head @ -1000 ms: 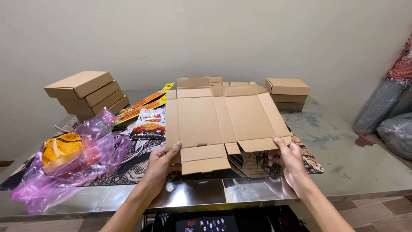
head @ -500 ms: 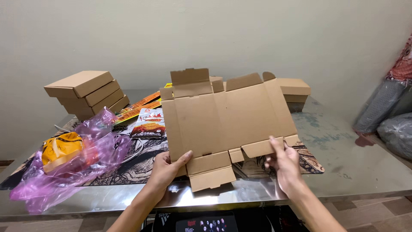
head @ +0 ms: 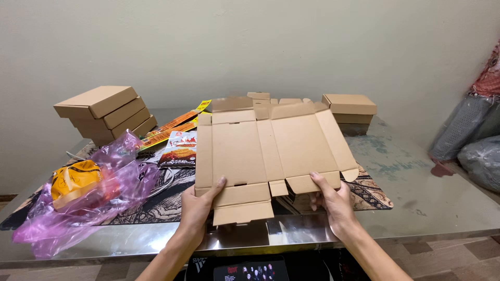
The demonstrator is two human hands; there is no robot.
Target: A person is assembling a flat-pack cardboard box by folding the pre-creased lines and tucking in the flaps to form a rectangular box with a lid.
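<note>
Whereas half a second ago the flat box blank (head: 268, 148) stood tilted up toward the camera, it now lies back at a shallower angle, its far flaps over the mat (head: 372, 195) and its near edge raised above the table (head: 416, 218). Left hand (head: 200, 208) is clamped on the near-left flap, thumb on top. Right hand (head: 333, 200) pinches the near-right tab, fingers under. Both grips have kept their places. Reading: blank is being turned and settled, not yet folded. Purple bag (head: 88, 195) and box stack (head: 104, 112) lie well apart, unchanged.
</note>
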